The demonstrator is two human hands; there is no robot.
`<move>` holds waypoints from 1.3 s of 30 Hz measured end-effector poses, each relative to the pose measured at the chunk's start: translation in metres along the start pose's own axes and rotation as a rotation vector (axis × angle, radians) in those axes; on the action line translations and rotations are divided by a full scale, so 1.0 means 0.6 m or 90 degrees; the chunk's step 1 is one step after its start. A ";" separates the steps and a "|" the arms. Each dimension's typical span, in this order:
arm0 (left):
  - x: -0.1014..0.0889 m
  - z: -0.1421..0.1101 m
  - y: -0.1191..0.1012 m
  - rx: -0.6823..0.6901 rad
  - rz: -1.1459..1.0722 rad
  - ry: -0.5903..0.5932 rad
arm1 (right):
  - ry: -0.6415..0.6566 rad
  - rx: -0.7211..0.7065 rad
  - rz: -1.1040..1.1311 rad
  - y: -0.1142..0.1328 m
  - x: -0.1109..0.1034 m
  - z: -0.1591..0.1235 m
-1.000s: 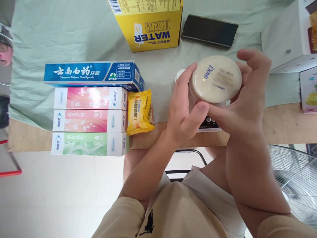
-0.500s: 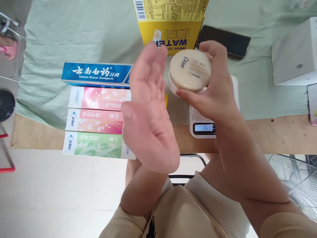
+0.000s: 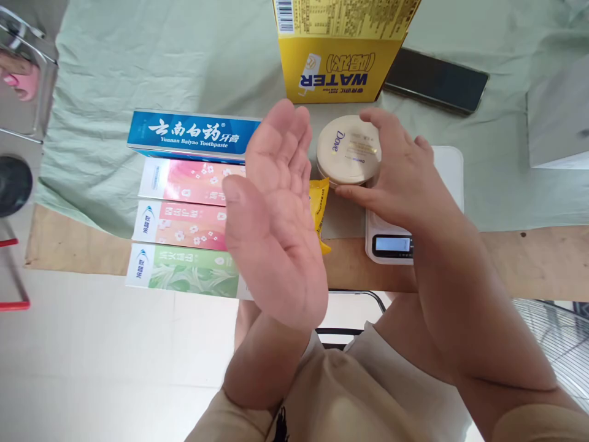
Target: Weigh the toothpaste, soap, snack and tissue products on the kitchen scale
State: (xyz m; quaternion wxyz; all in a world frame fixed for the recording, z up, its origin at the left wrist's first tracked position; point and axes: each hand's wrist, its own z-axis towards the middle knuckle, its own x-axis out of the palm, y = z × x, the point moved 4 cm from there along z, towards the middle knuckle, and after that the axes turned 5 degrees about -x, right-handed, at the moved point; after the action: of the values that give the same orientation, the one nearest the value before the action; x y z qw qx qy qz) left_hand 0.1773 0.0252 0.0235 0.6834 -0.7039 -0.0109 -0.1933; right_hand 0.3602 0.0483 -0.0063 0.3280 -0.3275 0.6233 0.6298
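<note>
- Cream jar — a round, squat Dove tub with a smooth beige lid — sits in the right hand, just left of the white scale and close above the green cloth on the counter; whether its base touches the cloth I cannot tell.
- Right hand: fingers curled over the far rim, thumb along the near side, pinching the tub across its width.
- Left hand: spread flat, palm up, holding nothing, hanging in front of the toothpaste boxes.
- Handling, as I judge it: a hard plastic tub, stiff under the fingers and not fragile, probably with some heft if full. The glossy lid and curved wall look slippery, so the sure hold is around the side wall below the lid, not on the lid top alone — a screw lid could turn.
- Nearby: a yellow soap packet just beside the jar, a yellow carton behind it, and a dark phone further back on the cloth.
</note>
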 end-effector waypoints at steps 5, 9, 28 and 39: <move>0.005 0.005 0.001 -0.001 -0.051 0.036 | 0.010 0.028 -0.054 -0.004 -0.017 -0.012; 0.006 0.006 0.000 0.000 -0.033 0.009 | -0.025 -0.012 -0.021 -0.011 -0.009 -0.012; 0.058 0.000 -0.007 -0.036 -0.008 -0.115 | -0.063 -0.007 -0.006 -0.032 -0.035 -0.033; 0.220 -0.029 0.121 -0.010 0.138 0.115 | -0.686 0.010 0.150 -0.172 -0.206 -0.226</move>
State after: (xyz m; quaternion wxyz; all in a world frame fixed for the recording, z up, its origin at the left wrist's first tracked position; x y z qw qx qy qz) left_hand 0.3152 -0.0291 -0.0081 0.6928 -0.6861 0.1288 -0.1809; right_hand 0.5162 -0.0872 0.0352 0.5303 0.1156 0.4042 0.7362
